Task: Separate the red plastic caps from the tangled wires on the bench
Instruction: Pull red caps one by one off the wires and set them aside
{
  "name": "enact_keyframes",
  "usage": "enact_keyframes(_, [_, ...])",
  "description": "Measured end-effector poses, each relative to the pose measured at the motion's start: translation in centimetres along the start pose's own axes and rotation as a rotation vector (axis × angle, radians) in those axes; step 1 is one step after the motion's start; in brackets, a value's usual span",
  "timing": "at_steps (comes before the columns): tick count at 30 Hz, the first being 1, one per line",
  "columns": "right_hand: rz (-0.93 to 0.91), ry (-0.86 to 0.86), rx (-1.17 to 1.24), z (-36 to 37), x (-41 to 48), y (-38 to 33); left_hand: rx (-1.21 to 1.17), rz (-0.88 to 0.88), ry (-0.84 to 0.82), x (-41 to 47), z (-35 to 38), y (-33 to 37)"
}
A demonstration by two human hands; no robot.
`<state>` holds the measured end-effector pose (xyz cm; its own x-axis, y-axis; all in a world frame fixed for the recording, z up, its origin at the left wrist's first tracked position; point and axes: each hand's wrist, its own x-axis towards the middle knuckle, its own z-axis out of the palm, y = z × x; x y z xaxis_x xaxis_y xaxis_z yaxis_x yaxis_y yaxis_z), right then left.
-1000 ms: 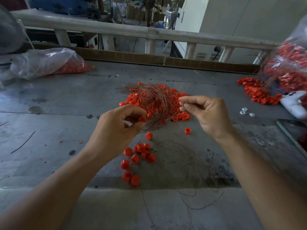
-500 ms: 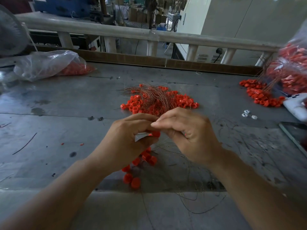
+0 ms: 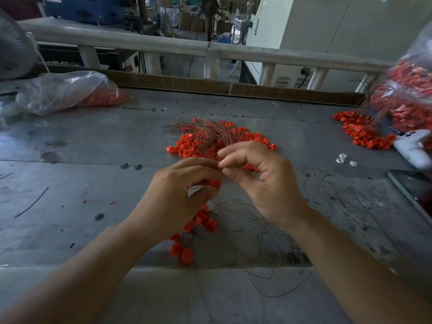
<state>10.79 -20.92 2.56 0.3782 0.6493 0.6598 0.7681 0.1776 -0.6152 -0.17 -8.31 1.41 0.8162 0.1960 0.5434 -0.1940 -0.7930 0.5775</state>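
Pinched at the tips of the left hand point(image 3: 177, 197) — thumb below, forefinger curled over — is a single red cap point(image 3: 215, 184), held up off the bench point(image 3: 93, 148). Something pale shows in the hollow of that hand; I can't tell what it is. The right hand point(image 3: 264, 183) meets it fingertip to fingertip. Its thumb and forefinger are pressed together just above the cap on what looks like a fine wire point(image 3: 228, 198) that trails down under the hands. Its other fingers curl loosely.

Beyond the hands lies the main heap of caps point(image 3: 187, 148), with the tangled wires point(image 3: 210, 132) bristling out of its top. Nearer, partly under the left wrist, a small cluster of loose caps point(image 3: 205, 222) sits on the grey surface, and thin stray wires point(image 3: 301, 285) loop across the near edge.

Off to the left a clear plastic bag point(image 3: 58, 92) slumps with red pieces inside. On the far right a second bag point(image 3: 406, 99) bulges with red pieces and wire — another spill of caps point(image 3: 360, 134) lies at its foot. A white handheld device point(image 3: 413, 148) sits beside those, a few small white bits point(image 3: 343, 159) lie nearby, and a dark flat screen point(image 3: 418, 195) sits at the right edge. A pale rail point(image 3: 210, 49) runs along the back of the bench.
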Motion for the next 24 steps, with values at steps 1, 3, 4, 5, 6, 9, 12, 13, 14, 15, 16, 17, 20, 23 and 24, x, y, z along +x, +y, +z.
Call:
enact_keyframes(1, [0.019, 0.051, 0.033, -0.4, 0.2, 0.1, -0.020, -0.038, 0.020, 0.0, 0.0, 0.0])
enact_keyframes(3, [0.053, 0.166, 0.109, -1.5, 0.5, 0.4, -0.034, -0.115, 0.059, 0.0, -0.1, 0.0])
enact_keyframes(4, [0.064, 0.216, 0.129, -2.1, 0.7, 0.6, -0.036, -0.152, 0.072, 0.1, -0.1, -0.1])
enact_keyframes(5, [0.076, 0.259, 0.142, -2.7, 0.8, 0.8, -0.042, -0.182, 0.078, 0.1, -0.1, -0.1])
enact_keyframes(6, [0.092, 0.291, 0.163, -3.1, 0.9, 1.0, -0.056, -0.199, 0.077, 0.1, -0.2, -0.1])
enact_keyframes(9, [0.125, 0.326, 0.227, -3.8, 0.9, 1.4, -0.186, -0.241, 0.071, 0.2, -0.4, 0.1])
enact_keyframes(12, [0.051, 0.311, 0.061, -3.6, 0.8, 1.4, -0.347, -0.283, 0.090, 0.3, -0.7, 0.3])
enact_keyframes(13, [0.000, 0.292, -0.012, -3.4, 0.8, 1.4, -0.379, -0.296, 0.091, 0.3, -0.8, 0.3])
enact_keyframes(14, [-0.050, 0.271, -0.066, -3.2, 0.8, 1.4, -0.406, -0.306, 0.090, 0.4, -0.8, 0.3])
enact_keyframes(15, [-0.084, 0.250, -0.093, -3.0, 0.7, 1.4, -0.423, -0.312, 0.087, 0.3, -0.8, 0.3])
enact_keyframes(16, [-0.102, 0.232, -0.104, -2.7, 0.6, 1.3, -0.429, -0.315, 0.082, 0.3, -0.8, 0.3])
enact_keyframes(17, [-0.111, 0.216, -0.113, -2.4, 0.6, 1.3, -0.428, -0.316, 0.073, 0.3, -0.8, 0.4])
enact_keyframes(20, [-0.118, 0.150, -0.166, -1.6, 0.4, 0.9, -0.444, -0.301, 0.046, 0.2, -0.6, 1.0])
enact_keyframes(23, [-0.149, 0.094, -0.239, -0.8, 0.3, 0.8, -0.476, -0.268, 0.044, 0.3, -0.5, 1.3])
enact_keyframes(24, [-0.161, 0.087, -0.261, -0.6, 0.2, 0.7, -0.481, -0.263, 0.046, 0.3, -0.4, 1.2])
